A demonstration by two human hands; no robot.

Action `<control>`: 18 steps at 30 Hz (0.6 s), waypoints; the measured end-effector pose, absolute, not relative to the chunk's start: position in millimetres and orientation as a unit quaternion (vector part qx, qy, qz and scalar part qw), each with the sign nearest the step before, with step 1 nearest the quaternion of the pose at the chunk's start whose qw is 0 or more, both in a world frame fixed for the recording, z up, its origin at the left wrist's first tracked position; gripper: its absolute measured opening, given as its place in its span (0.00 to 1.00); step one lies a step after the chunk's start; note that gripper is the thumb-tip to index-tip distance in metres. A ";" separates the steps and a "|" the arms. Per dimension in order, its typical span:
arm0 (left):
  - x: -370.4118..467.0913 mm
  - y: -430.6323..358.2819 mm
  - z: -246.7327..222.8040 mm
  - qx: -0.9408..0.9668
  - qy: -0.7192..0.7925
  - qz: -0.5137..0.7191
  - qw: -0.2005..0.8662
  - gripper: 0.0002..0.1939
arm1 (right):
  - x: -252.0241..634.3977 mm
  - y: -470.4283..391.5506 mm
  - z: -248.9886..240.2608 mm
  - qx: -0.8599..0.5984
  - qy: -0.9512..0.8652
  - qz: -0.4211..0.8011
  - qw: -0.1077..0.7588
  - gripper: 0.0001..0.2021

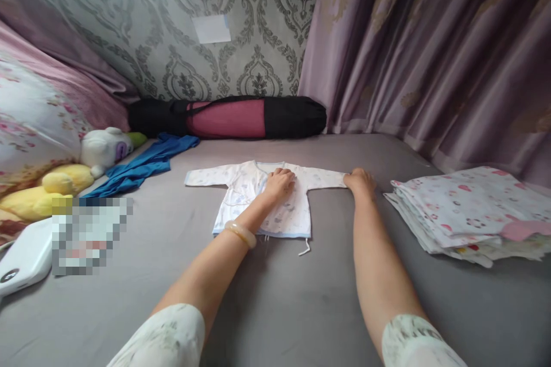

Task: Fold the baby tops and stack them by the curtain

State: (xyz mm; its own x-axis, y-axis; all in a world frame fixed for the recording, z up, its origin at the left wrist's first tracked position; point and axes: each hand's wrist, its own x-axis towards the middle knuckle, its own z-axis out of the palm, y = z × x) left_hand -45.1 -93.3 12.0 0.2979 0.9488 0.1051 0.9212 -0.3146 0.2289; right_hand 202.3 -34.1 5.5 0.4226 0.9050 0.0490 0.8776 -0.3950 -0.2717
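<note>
A small white baby shirt (245, 206) with pale blue prints and light blue edging lies spread out on the grey sheet, both sleeves stretched sideways. White tie strings stick out below its hem. My left hand (280, 185), with a pale bangle on the wrist, rests palm down on the shirt's chest, fingers laid on the cloth. At the end of the right-hand sleeve, my right hand (360, 182) is closed on the cuff; its fingertips are partly hidden. My left forearm covers part of the shirt's lower front.
A stack of folded printed cloths (465, 206) lies to the right. On the left are a blue garment (142, 166), plush toys (105, 149), a white device (28, 255) and a blurred-out item (92, 235). A black and maroon long bag (228, 117) lies along the wall.
</note>
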 end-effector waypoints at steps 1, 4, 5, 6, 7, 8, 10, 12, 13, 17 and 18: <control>-42.5 -88.4 10.9 0.808 0.575 0.113 0.062 0.18 | 202.6 -32.5 4.4 -0.833 -0.535 0.060 0.128 0.17; -37.5 -75.3 6.5 0.819 0.559 0.115 0.062 0.20 | 203.3 -28.7 3.2 -0.837 -0.526 0.083 0.124 0.18; -36.7 -71.8 5.2 0.821 0.556 0.111 0.065 0.21 | 203.2 -28.1 3.6 -0.839 -0.522 0.088 0.124 0.18; -36.1 -68.8 4.5 0.822 0.555 0.105 0.069 0.21 | 203.1 -27.8 4.3 -0.841 -0.519 0.090 0.126 0.19; -35.8 -66.4 4.3 0.822 0.556 0.099 0.075 0.22 | 202.9 -27.8 5.4 -0.843 -0.514 0.092 0.127 0.19; -35.7 -64.9 4.8 0.821 0.557 0.093 0.082 0.22 | 202.9 -28.1 7.0 -0.844 -0.512 0.095 0.130 0.19; -35.9 -63.8 7.9 0.820 0.558 0.080 0.098 0.23 | 203.6 -28.7 11.1 -0.835 -0.518 0.111 0.148 0.18; -36.4 -64.5 12.5 0.822 0.554 0.068 0.113 0.24 | 205.1 -28.8 16.1 -0.814 -0.534 0.130 0.189 0.17; -36.7 -65.0 14.8 0.822 0.553 0.062 0.119 0.25 | 205.8 -28.4 18.8 -0.804 -0.537 0.135 0.216 0.16; -37.8 -62.1 19.2 0.818 0.558 0.034 0.136 0.30 | 206.3 -23.1 26.8 -0.788 -0.517 0.122 0.312 0.17; -38.0 -59.8 18.8 0.818 0.558 0.028 0.137 0.31 | 205.5 -21.5 27.8 -0.783 -0.515 0.121 0.326 0.17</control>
